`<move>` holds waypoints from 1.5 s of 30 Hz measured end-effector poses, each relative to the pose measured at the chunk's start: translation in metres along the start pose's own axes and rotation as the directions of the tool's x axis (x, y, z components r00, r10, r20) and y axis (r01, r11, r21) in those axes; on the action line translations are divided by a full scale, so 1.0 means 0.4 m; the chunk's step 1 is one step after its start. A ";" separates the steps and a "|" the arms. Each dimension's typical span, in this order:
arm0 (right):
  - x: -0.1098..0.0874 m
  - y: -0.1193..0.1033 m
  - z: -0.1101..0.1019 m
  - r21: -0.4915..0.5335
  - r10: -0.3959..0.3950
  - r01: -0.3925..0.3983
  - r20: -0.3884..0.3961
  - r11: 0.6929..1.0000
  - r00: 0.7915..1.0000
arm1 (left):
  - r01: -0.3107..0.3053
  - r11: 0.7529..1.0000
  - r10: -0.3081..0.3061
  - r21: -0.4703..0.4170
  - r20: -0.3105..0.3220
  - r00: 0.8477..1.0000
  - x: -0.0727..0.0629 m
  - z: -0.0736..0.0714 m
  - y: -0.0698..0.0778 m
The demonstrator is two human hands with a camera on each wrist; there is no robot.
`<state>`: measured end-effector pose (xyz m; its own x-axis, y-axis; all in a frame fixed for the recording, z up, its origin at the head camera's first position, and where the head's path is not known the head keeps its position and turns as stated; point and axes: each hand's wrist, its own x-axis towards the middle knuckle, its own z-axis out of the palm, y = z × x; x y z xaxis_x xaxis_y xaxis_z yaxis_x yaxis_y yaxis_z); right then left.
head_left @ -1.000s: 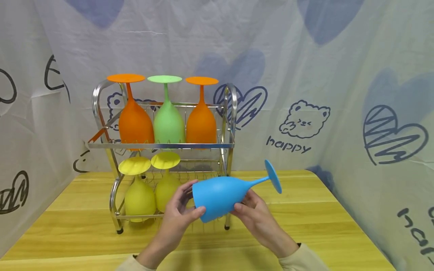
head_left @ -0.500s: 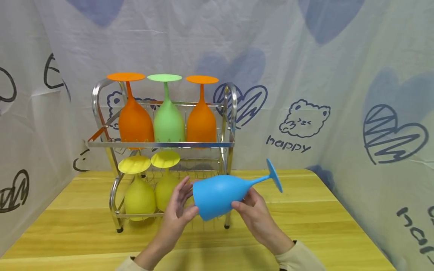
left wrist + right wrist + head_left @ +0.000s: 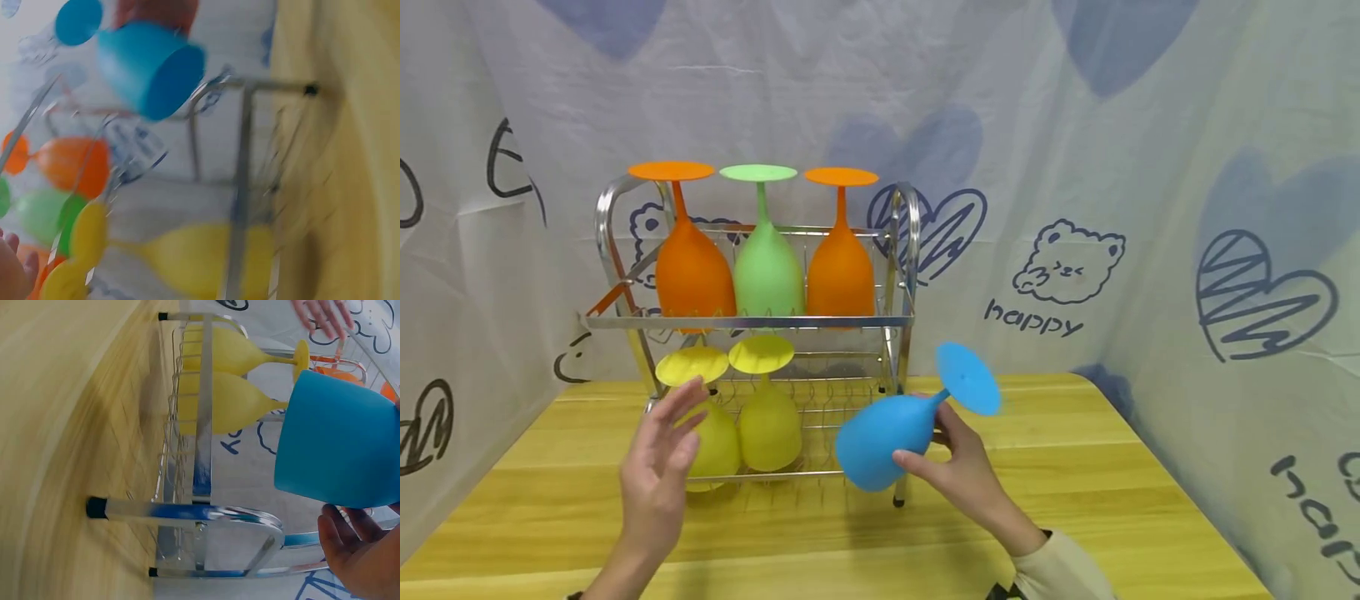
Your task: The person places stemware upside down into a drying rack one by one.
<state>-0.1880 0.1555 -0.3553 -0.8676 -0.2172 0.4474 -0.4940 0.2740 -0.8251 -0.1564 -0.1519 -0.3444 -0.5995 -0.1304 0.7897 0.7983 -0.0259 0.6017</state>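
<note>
A blue plastic goblet is tilted with its mouth down to the left and its foot up to the right. My right hand grips its bowl, thumb in front and fingers behind. In the right wrist view the goblet's bowl points toward the rack's lower tier. My left hand holds nothing, its fingers spread in front of the left yellow goblet. A second yellow goblet stands upside down beside it on the lower tier of the metal rack.
On the upper tier stand two upside-down orange goblets with a light green goblet between them. The rack rests on a wooden table. A printed white cloth hangs behind and at both sides.
My left hand has moved away from the blue goblet to the left. In my right hand the goblet has turned, its mouth lower and its foot facing more toward me.
</note>
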 end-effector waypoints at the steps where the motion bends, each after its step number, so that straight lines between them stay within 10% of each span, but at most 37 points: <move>1: 0.001 -0.001 0.001 -0.019 -0.007 0.007 -0.006 1.000 1.000 | -0.012 1.000 0.012 0.003 -0.035 0.999 0.010 -0.015 0.008; 4: 0.004 -0.005 0.008 -0.069 -0.014 0.013 -0.023 0.998 1.000 | -0.004 0.999 0.008 0.034 -0.110 0.994 0.040 -0.061 0.022; 8: 0.013 -0.006 0.023 -0.117 -0.045 0.043 -0.016 0.992 0.999 | 0.181 0.962 -0.131 0.204 -0.237 0.963 0.061 -0.118 0.026; 14: 0.024 -0.008 0.048 -0.158 -0.090 0.089 0.000 0.983 0.996 | 0.522 0.741 -0.367 0.423 -0.396 0.842 0.050 -0.179 -0.013; 19: 0.038 -0.010 0.068 -0.130 -0.107 0.105 -0.006 0.986 0.994 | 0.653 0.596 -0.511 0.467 -0.408 0.757 0.028 -0.233 -0.059; 23: 0.053 -0.006 0.085 -0.065 -0.135 0.136 0.007 0.989 0.991 | 0.688 0.531 -0.619 0.494 -0.328 0.714 0.013 -0.266 -0.092; 36: 0.086 0.011 0.127 -0.065 -0.235 0.235 0.017 0.970 0.972 | 0.726 0.573 -0.712 0.381 -0.207 0.671 0.001 -0.288 -0.133; 45: 0.098 0.018 0.147 -0.117 -0.204 0.208 0.044 0.971 0.978 | 0.730 0.647 -0.718 0.222 -0.144 0.681 -0.010 -0.306 -0.161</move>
<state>-0.2222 0.0937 -0.3640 -0.7451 -0.3095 0.5907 -0.6668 0.3306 -0.6679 -0.1982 -0.2711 -0.4008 -0.9730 -0.2133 0.0881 0.0660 0.1086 0.9919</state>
